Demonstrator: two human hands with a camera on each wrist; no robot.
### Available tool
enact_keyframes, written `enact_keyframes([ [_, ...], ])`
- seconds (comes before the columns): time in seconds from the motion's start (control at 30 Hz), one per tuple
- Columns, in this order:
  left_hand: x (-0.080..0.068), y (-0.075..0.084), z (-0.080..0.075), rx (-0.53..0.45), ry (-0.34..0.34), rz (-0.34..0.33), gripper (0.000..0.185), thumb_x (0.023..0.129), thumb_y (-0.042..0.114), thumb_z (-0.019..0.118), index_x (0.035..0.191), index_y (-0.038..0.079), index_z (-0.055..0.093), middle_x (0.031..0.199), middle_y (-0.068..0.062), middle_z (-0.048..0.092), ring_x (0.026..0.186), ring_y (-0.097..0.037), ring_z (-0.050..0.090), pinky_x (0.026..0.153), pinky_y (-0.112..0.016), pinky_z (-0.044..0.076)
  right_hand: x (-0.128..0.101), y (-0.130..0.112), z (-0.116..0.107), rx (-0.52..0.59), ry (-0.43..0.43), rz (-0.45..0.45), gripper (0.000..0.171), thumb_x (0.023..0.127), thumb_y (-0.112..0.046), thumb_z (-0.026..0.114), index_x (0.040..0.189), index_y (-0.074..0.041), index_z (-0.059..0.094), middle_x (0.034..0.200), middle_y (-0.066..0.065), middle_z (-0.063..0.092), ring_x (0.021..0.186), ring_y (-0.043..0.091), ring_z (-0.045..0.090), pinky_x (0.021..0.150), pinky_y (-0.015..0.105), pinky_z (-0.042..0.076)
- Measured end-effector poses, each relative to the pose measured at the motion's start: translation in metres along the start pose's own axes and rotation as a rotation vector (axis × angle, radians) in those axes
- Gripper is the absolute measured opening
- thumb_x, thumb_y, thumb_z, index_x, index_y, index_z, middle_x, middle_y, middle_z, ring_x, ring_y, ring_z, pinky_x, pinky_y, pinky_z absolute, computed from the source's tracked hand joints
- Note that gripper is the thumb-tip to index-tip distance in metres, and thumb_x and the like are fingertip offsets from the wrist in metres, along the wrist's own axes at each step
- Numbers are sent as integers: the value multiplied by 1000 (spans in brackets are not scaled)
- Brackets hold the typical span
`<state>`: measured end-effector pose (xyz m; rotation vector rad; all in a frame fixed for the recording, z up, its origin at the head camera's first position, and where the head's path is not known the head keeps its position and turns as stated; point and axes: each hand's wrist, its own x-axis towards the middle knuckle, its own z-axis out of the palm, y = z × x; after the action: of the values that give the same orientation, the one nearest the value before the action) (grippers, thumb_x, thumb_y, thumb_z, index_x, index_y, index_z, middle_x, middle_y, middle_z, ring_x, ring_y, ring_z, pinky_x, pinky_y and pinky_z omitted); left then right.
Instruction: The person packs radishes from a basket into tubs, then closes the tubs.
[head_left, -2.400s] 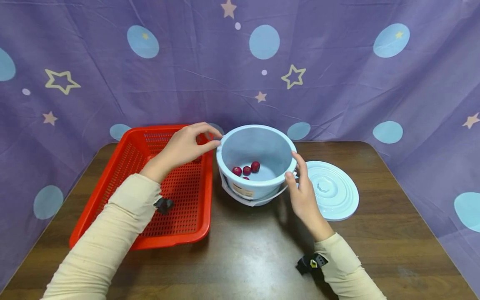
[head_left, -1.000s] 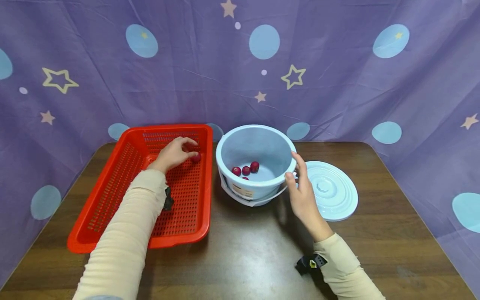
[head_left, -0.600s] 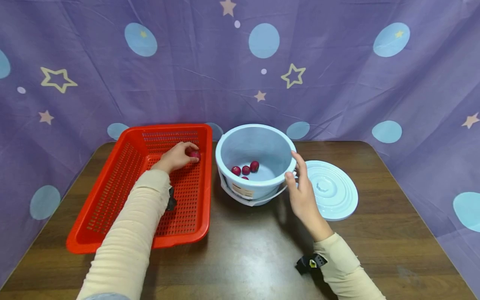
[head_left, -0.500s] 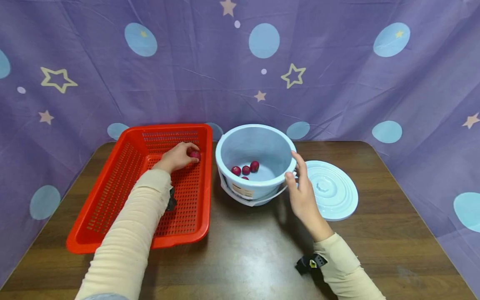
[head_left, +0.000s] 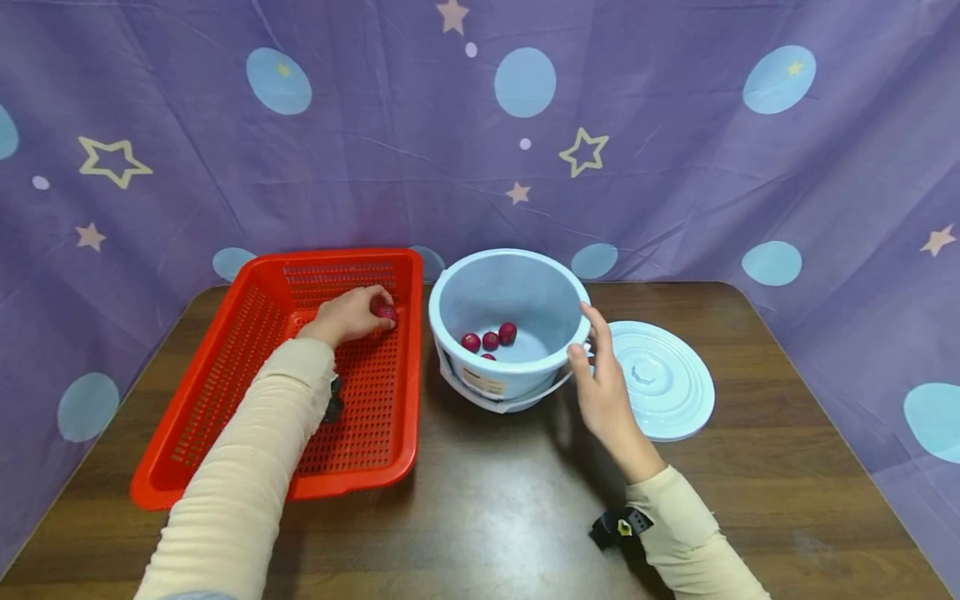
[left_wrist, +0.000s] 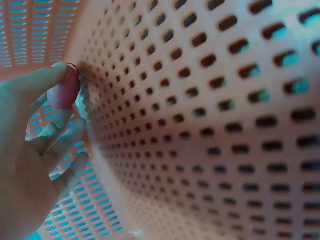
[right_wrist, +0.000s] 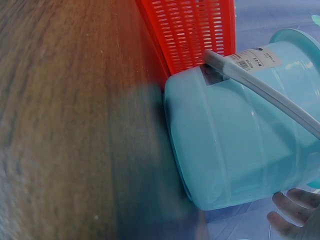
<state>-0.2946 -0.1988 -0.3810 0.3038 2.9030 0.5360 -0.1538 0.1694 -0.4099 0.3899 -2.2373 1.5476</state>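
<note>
In the head view my left hand (head_left: 348, 315) reaches into the red perforated basket (head_left: 358, 479). It pinches a small round dark-red fruit (left_wrist: 65, 90) between thumb and index finger, close to the basket's right wall; the other fingers are loosely bent below. Right of the basket stands a light-blue bucket (head_left: 517, 379), upright and uncovered, with several similar red fruits (head_left: 491, 341) on its floor. My right hand (head_left: 606, 396) rests with thumb and fingertips against the bucket's right rim, its fingers fairly straight. In the right wrist view those fingers lie partly out of frame beside the bucket.
A pale-blue round lid (head_left: 675, 400) lies flat on the wooden table (head_left: 480, 517), right of the bucket. The bucket's handle (right_wrist: 270, 95) hangs down along its front. A purple curtain (head_left: 660, 200) with stars and dots hangs directly behind the table.
My left hand has moved from beside the bucket's left rim down into the basket and taken hold of a red fruit there. The right hand has stayed at the bucket's rim.
</note>
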Motion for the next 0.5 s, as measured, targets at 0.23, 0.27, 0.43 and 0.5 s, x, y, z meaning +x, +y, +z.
enact_keyframes([
  [0.23,-9,2,-15,-1,-11,120,37,89,28,74,120,12,60,111,-13,64,102,-30,59,84,-53,44,0,1,0,-18,11,1,52,105,-37,46,154,-26,31,140,19,51,124,26,50,94,46,41],
  [0.27,-11,2,-17,-10,-14,140,37,89,27,74,120,11,60,110,-13,64,101,-29,59,85,-51,44,0,1,0,-19,11,2,52,105,-36,46,154,-27,31,140,18,51,123,26,51,94,46,41],
  [0.43,-20,5,-22,-26,-13,214,36,89,27,75,117,11,61,107,-11,65,97,-27,60,85,-48,46,0,1,0,-15,8,6,52,105,-33,47,154,-26,31,139,19,52,122,26,51,93,47,41],
  [0.5,-25,6,-24,-7,-6,233,36,88,29,76,116,13,62,107,-9,66,96,-26,61,84,-47,46,0,1,0,-13,9,8,52,105,-33,47,153,-26,31,139,20,52,123,26,51,93,47,41],
])
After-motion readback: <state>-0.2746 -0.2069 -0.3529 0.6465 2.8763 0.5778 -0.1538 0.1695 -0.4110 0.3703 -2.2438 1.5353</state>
